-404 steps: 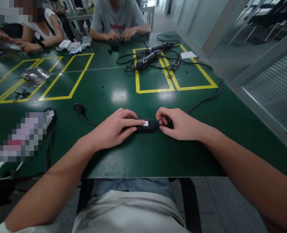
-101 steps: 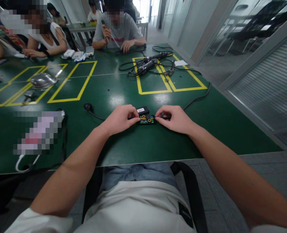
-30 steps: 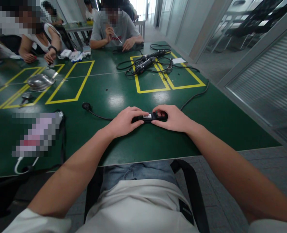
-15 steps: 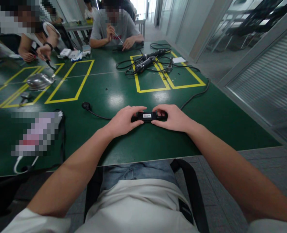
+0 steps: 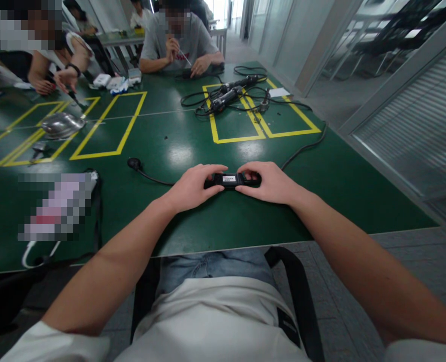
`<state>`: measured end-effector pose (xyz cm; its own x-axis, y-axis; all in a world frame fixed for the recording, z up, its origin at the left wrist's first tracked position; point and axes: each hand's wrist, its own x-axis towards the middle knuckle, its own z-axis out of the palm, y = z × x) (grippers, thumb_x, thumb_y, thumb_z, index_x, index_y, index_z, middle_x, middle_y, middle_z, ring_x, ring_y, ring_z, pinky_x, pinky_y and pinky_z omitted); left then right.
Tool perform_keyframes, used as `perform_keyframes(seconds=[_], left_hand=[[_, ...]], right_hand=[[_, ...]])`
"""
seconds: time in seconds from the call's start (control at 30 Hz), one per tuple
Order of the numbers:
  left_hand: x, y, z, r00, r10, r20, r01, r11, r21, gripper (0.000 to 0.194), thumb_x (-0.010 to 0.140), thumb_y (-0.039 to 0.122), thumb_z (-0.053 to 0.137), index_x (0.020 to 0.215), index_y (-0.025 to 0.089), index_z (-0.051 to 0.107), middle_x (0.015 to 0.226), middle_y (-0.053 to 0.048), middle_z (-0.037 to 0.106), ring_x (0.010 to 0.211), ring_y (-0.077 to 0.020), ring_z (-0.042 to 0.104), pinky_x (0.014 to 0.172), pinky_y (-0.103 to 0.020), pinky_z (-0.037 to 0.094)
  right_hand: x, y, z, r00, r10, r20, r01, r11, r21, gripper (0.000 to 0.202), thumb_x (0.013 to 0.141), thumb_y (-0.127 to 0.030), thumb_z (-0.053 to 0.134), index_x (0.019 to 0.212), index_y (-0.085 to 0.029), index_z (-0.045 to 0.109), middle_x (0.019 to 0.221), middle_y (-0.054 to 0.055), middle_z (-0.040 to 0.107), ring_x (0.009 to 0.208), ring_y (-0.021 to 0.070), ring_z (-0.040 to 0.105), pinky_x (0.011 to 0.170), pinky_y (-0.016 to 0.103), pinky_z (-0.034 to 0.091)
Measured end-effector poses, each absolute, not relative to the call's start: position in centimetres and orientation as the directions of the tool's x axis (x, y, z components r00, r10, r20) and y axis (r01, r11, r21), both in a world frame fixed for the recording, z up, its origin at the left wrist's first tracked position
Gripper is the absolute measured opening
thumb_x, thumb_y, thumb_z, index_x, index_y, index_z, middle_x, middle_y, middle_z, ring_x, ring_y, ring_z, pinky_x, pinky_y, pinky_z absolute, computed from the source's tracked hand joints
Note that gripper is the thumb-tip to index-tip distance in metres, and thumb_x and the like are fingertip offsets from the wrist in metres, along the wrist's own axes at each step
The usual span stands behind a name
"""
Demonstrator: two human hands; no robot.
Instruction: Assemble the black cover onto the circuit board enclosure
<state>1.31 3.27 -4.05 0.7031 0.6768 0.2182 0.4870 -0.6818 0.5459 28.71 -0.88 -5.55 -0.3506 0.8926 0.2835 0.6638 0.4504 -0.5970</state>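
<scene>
A small black box with a white label (image 5: 229,179) lies in line with a black cable, close to the table top in front of me. My left hand (image 5: 194,186) grips its left end, thumb on the near side and fingers on the far side. My right hand (image 5: 270,182) holds the right end in the same way. From the left side a cable runs out to a round black plug (image 5: 134,164) on the table. Another length of cable (image 5: 303,148) curves away behind my right hand. My fingers hide both ends of the box.
The green table (image 5: 162,125) bears yellow tape frames. Black tools with tangled cables (image 5: 226,98) lie at the far right. A blurred-out phone-like object (image 5: 59,206) lies at the left, near a shiny metal part (image 5: 62,124). Co-workers sit across and at the far left.
My hands and the black box stay practically where they were. At the far left, a co-worker's hand with a dark tool has shifted slightly leftward.
</scene>
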Motion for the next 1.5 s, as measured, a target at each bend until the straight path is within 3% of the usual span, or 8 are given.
perform_keyframes(seconds=[0.17,0.3,0.43,0.6,0.77,0.87,1.17,1.5], left_hand=[[1.3,3.7,-3.8,0.5,0.814,0.295,0.533,-0.558,0.636,0.038,0.101,0.028,0.074,0.138,0.02,0.073,0.126,-0.008,0.083,0.1,-0.0226,0.075,0.096,-0.04,0.062],[0.7,4.4,-4.0,0.381,0.866,0.323,0.655,-0.499,0.567,0.018,0.098,0.028,0.077,0.115,0.021,0.074,0.11,-0.007,0.081,0.097,-0.0254,0.074,0.094,-0.044,0.061],[0.4,4.6,-4.4,0.439,0.856,0.272,0.694,-0.516,0.503,0.012,0.098,0.028,0.077,0.108,0.024,0.073,0.104,-0.007,0.08,0.098,-0.0283,0.073,0.095,-0.048,0.061],[0.5,4.2,-3.9,0.513,0.778,0.363,0.665,-0.627,0.405,0.009,0.1,0.029,0.072,0.101,0.021,0.077,0.126,-0.011,0.076,0.121,-0.0318,0.069,0.114,-0.055,0.054],[0.5,3.4,-3.0,0.715,0.667,0.212,0.56,-0.727,0.398,0.01,0.1,0.028,0.068,0.103,0.021,0.075,0.096,-0.005,0.076,0.091,-0.0249,0.071,0.089,-0.041,0.057],[0.6,3.2,-3.1,0.723,0.671,0.165,0.572,-0.715,0.402,0.008,0.102,0.025,0.065,0.103,0.021,0.072,0.09,-0.004,0.075,0.081,-0.0227,0.069,0.08,-0.037,0.053],[0.7,3.2,-2.6,0.684,0.697,0.216,0.585,-0.701,0.409,0.013,0.104,0.029,0.066,0.099,0.02,0.074,0.096,-0.006,0.075,0.087,-0.023,0.07,0.083,-0.036,0.054],[0.6,3.7,-2.9,0.72,0.673,0.169,0.557,-0.706,0.437,0.007,0.102,0.022,0.073,0.097,0.019,0.077,0.088,-0.002,0.074,0.078,-0.0187,0.066,0.08,-0.032,0.05]], right_hand=[[28.8,-1.0,-5.6,-0.314,0.902,0.296,0.666,0.431,-0.609,0.034,0.089,-0.043,0.079,0.115,-0.023,0.071,0.08,0.0,0.068,0.072,0.022,0.061,0.071,0.035,0.045],[28.8,-1.0,-5.5,-0.336,0.895,0.293,0.655,0.445,-0.61,0.017,0.089,-0.035,0.075,0.101,-0.024,0.07,0.079,0.001,0.068,0.071,0.021,0.061,0.071,0.035,0.045],[28.8,-0.9,-5.4,-0.328,0.897,0.297,0.651,0.443,-0.617,0.01,0.089,-0.033,0.074,0.092,-0.024,0.072,0.079,0.002,0.072,0.069,0.0201,0.06,0.069,0.034,0.046],[28.8,-0.8,-5.2,-0.341,0.886,0.314,0.65,0.464,-0.602,0.01,0.09,-0.034,0.074,0.086,-0.025,0.075,0.082,0.004,0.075,0.071,0.021,0.062,0.07,0.035,0.047],[28.8,-0.9,-5.1,-0.329,0.886,0.327,0.643,0.464,-0.61,0.01,0.089,-0.033,0.076,0.085,-0.024,0.076,0.085,0.005,0.076,0.072,0.0212,0.064,0.071,0.036,0.049],[28.7,-0.8,-5.2,-0.316,0.891,0.325,0.644,0.453,-0.616,0.009,0.09,-0.033,0.077,0.085,-0.024,0.077,0.085,0.004,0.076,0.074,0.0218,0.065,0.072,0.036,0.049],[28.7,-1.0,-5.1,-0.275,0.889,0.367,0.638,0.454,-0.622,0.01,0.089,-0.032,0.077,0.086,-0.023,0.077,0.085,0.005,0.076,0.072,0.0209,0.062,0.07,0.036,0.048],[28.8,-0.7,-5.5,-0.303,0.902,0.309,0.629,0.433,-0.646,0.011,0.088,-0.031,0.078,0.082,-0.024,0.074,0.079,0.003,0.074,0.071,0.0205,0.062,0.069,0.035,0.047]])
